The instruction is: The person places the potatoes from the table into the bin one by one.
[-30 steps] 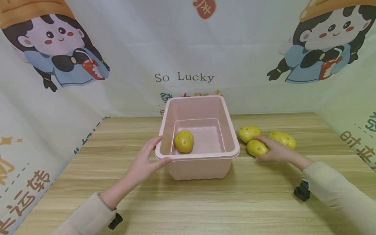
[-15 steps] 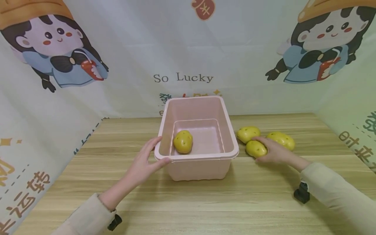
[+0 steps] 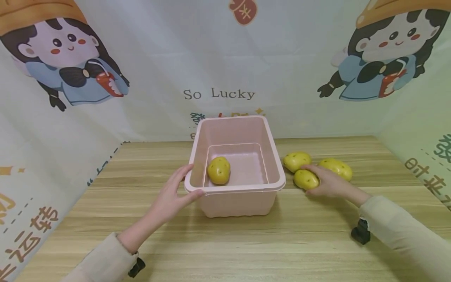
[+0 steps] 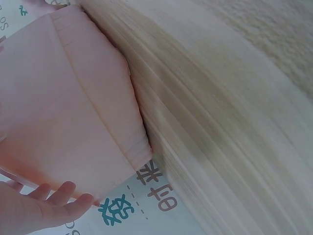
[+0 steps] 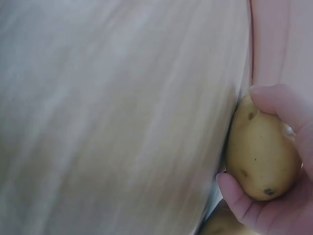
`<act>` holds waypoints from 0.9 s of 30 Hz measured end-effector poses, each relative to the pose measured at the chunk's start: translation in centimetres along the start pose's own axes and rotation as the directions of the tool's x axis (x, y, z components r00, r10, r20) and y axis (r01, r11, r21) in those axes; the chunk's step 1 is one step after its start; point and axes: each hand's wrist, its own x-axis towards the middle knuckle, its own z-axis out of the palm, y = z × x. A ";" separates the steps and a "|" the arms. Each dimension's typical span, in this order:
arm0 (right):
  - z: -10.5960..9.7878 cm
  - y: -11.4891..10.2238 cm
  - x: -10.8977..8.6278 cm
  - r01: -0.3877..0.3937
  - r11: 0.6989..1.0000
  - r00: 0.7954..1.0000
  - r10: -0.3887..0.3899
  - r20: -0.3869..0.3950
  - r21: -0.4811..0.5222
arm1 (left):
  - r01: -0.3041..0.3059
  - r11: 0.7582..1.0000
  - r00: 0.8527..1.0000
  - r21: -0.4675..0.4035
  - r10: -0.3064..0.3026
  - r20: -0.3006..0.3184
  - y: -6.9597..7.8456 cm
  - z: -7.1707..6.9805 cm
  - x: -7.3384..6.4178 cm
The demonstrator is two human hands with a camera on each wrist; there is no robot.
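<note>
A pink plastic bin [image 3: 239,204] stands on the table, with one yellow potato [image 3: 219,171] lying inside at its left. My left hand [image 3: 171,192] holds the bin's near left corner, thumb at the front rim and fingers along the left side. To the right of the bin, my right hand [image 3: 331,183] grips a small potato [image 3: 305,179] between thumb and fingers. In the right wrist view this potato [image 5: 264,152] is seen close, low by the table surface. Two more potatoes lie nearby, one behind it [image 3: 297,161] and another beyond my hand [image 3: 336,169].
The wood-grain table [image 3: 225,250] extends in front and to both sides. A printed cloth [image 3: 218,47] hangs behind and along the left and right. Small black cameras [image 3: 361,232] sit under the sleeves.
</note>
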 end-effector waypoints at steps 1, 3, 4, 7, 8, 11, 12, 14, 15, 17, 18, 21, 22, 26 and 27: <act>0.0 0.0 0.0 0.001 1.000 1.000 -0.001 0.002 -0.003 | 0.001 1.000 1.000 0.000 -0.001 0.000 0.0 0.0 0.0; -0.1 -0.1 0.0 -0.002 1.000 1.000 0.002 0.006 -0.005 | 0.004 1.000 1.000 -0.001 -0.004 0.002 0.0 0.0 0.0; -0.1 0.0 0.0 -0.004 1.000 1.000 0.004 0.008 -0.005 | 0.006 1.000 1.000 -0.001 -0.006 0.003 0.0 0.0 0.0; -0.2 0.0 0.1 -0.004 1.000 1.000 0.004 0.018 0.000 | 0.009 1.000 1.000 -0.001 -0.009 0.005 0.0 0.0 0.0; -0.2 0.0 0.1 -0.008 1.000 1.000 0.008 0.021 0.000 | 0.011 1.000 1.000 -0.001 -0.011 0.005 0.0 0.0 0.0; -0.4 0.1 0.2 -0.001 1.000 1.000 0.001 0.026 0.002 | 0.016 1.000 1.000 0.002 -0.016 0.005 0.0 0.0 0.1; -0.4 0.2 0.2 -0.001 1.000 1.000 0.001 0.023 -0.001 | 0.017 1.000 1.000 0.001 -0.017 0.005 0.0 0.0 0.1; -0.6 0.2 0.3 -0.001 1.000 1.000 0.001 0.020 -0.002 | 0.020 1.000 1.000 0.001 -0.020 0.004 -0.1 0.0 0.1; -0.7 0.2 0.3 -0.008 1.000 1.000 0.008 0.020 -0.001 | 0.020 1.000 1.000 0.001 -0.020 0.004 -0.1 0.0 0.1; -0.9 0.1 0.3 -0.014 1.000 1.000 0.014 0.017 0.002 | 0.020 1.000 1.000 0.004 -0.020 0.004 -0.1 0.0 0.1; -1.1 0.1 0.4 -0.019 1.000 1.000 0.019 0.015 -0.002 | 0.018 1.000 1.000 0.006 -0.018 0.005 -0.1 0.0 0.1; -1.5 0.0 0.5 -0.019 1.000 1.000 0.019 0.009 -0.004 | 0.019 1.000 1.000 0.008 -0.019 0.007 -0.1 0.0 0.1; -1.6 0.0 0.6 -0.009 1.000 1.000 0.009 0.006 -0.004 | 0.018 1.000 1.000 0.008 -0.018 0.007 -0.1 0.0 0.1; -2.1 0.0 0.9 -0.001 1.000 1.000 0.001 0.012 0.004 | 0.013 1.000 1.000 -0.002 -0.013 0.006 0.0 0.0 0.1; -2.3 0.0 0.9 -0.006 1.000 1.000 0.005 0.017 0.011 | 0.012 1.000 1.000 -0.005 -0.012 0.006 0.0 0.0 0.0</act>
